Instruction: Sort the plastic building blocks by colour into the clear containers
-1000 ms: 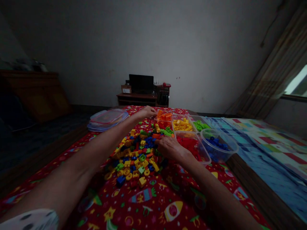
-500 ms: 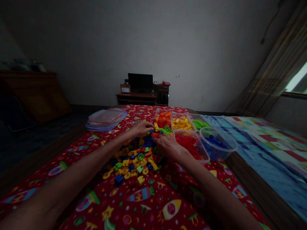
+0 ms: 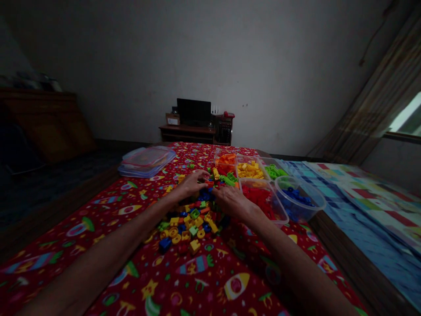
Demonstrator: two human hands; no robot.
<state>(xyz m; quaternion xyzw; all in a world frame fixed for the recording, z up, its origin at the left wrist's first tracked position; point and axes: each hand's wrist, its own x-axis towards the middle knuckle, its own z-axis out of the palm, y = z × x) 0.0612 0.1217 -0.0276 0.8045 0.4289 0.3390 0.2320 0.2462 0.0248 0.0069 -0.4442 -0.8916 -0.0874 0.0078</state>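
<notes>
A pile of mixed plastic building blocks [image 3: 194,219] in yellow, blue, green, red and orange lies on the red patterned cloth. At its far side is my left hand [image 3: 193,183], thumb and fingers curved but apart, with a red block [image 3: 209,184] beside the fingertips. My right hand [image 3: 232,199] reaches into the pile from the right. Its fingers are bent together over blue blocks, and the fingertips are partly hidden, so what they pinch is unclear. A yellow block [image 3: 215,174] and green blocks [image 3: 229,178] lie just beyond both hands.
Clear containers to the right hold sorted blocks: orange [image 3: 226,161], yellow [image 3: 250,170], green [image 3: 275,171], red [image 3: 258,197], and blue in a round tub [image 3: 317,202]. Stacked plastic lids [image 3: 146,160] lie at the left. A bed [image 3: 365,210] adjoins the table's right side.
My left hand has moved slightly down and toward my right hand, its thumb and fingers now wider apart. My right hand stays almost in place. The view has shifted slightly.
</notes>
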